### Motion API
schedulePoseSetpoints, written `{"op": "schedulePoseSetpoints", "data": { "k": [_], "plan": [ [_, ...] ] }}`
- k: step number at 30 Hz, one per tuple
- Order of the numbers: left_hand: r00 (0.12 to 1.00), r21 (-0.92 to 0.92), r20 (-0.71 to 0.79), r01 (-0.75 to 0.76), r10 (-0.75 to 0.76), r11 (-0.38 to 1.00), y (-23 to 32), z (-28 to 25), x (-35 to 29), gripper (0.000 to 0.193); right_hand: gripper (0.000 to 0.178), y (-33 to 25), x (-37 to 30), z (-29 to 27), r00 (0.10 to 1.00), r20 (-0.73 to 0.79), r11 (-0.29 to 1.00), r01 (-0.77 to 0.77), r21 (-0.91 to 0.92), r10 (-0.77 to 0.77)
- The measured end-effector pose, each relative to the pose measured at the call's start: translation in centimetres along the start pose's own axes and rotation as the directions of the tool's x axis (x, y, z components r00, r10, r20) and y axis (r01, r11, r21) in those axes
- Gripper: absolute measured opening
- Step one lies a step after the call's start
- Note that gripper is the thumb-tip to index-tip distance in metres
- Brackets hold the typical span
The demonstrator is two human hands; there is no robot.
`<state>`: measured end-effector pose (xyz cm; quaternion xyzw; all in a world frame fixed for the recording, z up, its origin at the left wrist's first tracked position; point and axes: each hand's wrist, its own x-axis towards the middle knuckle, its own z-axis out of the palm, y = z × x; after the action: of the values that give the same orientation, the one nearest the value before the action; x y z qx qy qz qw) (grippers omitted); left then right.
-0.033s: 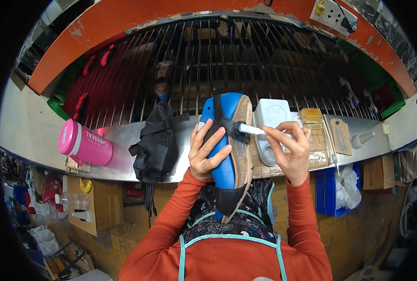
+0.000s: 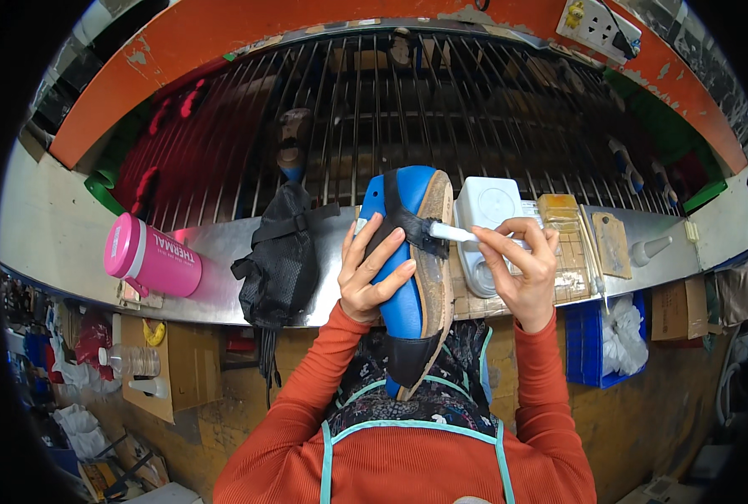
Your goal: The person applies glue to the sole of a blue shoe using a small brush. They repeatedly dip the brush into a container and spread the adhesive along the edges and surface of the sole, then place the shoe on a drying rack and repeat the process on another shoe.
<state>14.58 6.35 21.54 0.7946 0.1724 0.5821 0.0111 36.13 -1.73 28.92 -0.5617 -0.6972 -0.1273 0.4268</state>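
My left hand (image 2: 369,273) is wrapped round a blue shoe last (image 2: 402,290), which stands tilted in front of me. A sandal with black straps (image 2: 408,220) and a brown cork-like sole (image 2: 435,290) is fitted on the last, its sole edge turned to the right. Between thumb and fingers, my right hand (image 2: 521,265) pinches a small white-handled brush (image 2: 454,233). The brush's dark tip touches the strap's end by the sole edge. Just beyond it is a white plastic container (image 2: 493,202), partly behind my right hand.
A pink thermal jug (image 2: 168,260) and a black mesh bag (image 2: 283,260) occupy the bench's left side. Right of me are an amber block (image 2: 557,207), thin sticks (image 2: 591,252) and a white nozzle (image 2: 651,250). Metal bars (image 2: 357,109) span behind. A blue crate (image 2: 588,353) sits below.
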Motion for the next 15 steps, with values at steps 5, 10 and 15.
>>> {"op": "schedulePoseSetpoints", "data": {
  "k": [5, 10, 15],
  "plan": [
    [1.000, -0.015, -0.004, 0.003, -0.003, 1.000, -0.30, 0.35, 0.21, 0.038, 0.030, 0.84, 0.25, 0.05, 0.997, -0.026, 0.996, 0.072, -0.045, -0.073],
    [1.000, -0.041, -0.013, 0.017, -0.018, 0.999, -0.26, 0.60, 0.24, 0.039, 0.031, 0.98, 0.22, -0.09, 0.989, -0.053, 0.988, 0.130, -0.078, -0.134],
    [1.000, -0.042, -0.016, 0.013, -0.013, 0.999, -0.47, 0.60, 0.30, 0.038, 0.032, 0.92, 0.44, -0.34, 0.986, -0.024, 0.985, 0.160, -0.063, -0.162]
  ]
}}
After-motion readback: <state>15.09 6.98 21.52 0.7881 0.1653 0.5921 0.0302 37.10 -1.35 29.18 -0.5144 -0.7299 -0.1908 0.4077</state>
